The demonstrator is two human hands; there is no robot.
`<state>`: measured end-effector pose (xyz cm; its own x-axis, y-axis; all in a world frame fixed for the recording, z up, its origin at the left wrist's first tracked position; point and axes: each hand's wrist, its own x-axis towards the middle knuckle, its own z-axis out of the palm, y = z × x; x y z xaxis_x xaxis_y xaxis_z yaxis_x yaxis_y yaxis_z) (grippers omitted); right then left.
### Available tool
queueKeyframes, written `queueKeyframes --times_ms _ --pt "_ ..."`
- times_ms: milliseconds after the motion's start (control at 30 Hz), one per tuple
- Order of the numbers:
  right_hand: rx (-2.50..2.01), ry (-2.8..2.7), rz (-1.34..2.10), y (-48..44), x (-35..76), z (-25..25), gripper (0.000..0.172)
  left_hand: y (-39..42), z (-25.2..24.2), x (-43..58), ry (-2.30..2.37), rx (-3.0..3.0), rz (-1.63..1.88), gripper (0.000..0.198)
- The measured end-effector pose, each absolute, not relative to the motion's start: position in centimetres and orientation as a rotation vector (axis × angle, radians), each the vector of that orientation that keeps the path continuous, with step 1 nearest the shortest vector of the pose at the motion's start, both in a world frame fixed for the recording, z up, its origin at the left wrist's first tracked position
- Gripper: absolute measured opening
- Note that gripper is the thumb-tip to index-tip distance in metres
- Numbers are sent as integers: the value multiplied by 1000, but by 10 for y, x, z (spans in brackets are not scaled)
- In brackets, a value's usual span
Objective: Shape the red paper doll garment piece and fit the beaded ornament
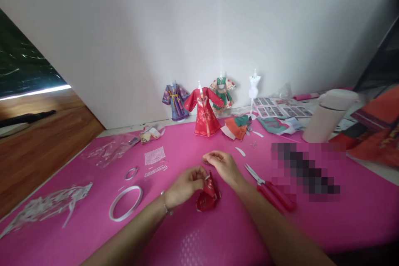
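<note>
Head view: left of the scissors [268, 187], the left hand [185, 185] pinches the top edge of a crumpled red cloth piece [207, 198] that rests on the pink mat [218, 237]. Just left of the scissors' blades, the right hand [223, 167] is above that cloth, fingertips pinched narrow. Whether anything sits between them is too small to tell. Well left of the scissors lie a white tape ring [111, 211], a small ring [127, 176] and sheets of tiny gems [154, 156]. Beyond the scissors to their left, a red dress [204, 114] stands on a form, with a purple dress [174, 100] and a green dress [222, 90] behind it. Beyond the scissors to their right is a white bottle [330, 116].
</note>
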<state>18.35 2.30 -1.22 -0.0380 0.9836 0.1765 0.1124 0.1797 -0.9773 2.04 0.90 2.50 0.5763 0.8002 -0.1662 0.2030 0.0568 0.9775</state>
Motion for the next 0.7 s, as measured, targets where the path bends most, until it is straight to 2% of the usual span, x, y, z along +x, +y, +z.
queueKeyframes --times_ms 200,333,400,533,567,700 --pt "-1111 -1372 1220 19 187 -9 58 4 28 18 776 1398 674 24" --pt "-1140 -1377 1284 19 190 -5 67 6 24 10 751 1294 765 25" --pt "-1147 -1384 1308 19 191 -3 66 7 19 6 780 1252 795 25" --pt "-1136 -1419 1327 16 191 1 39 7 6 3 843 1202 859 26" --pt "-1128 -1429 1331 15 191 2 37 7 3 2 854 1190 880 26" --pt "-1106 -1468 1334 11 190 5 51 7 -3 2 876 1176 925 28"
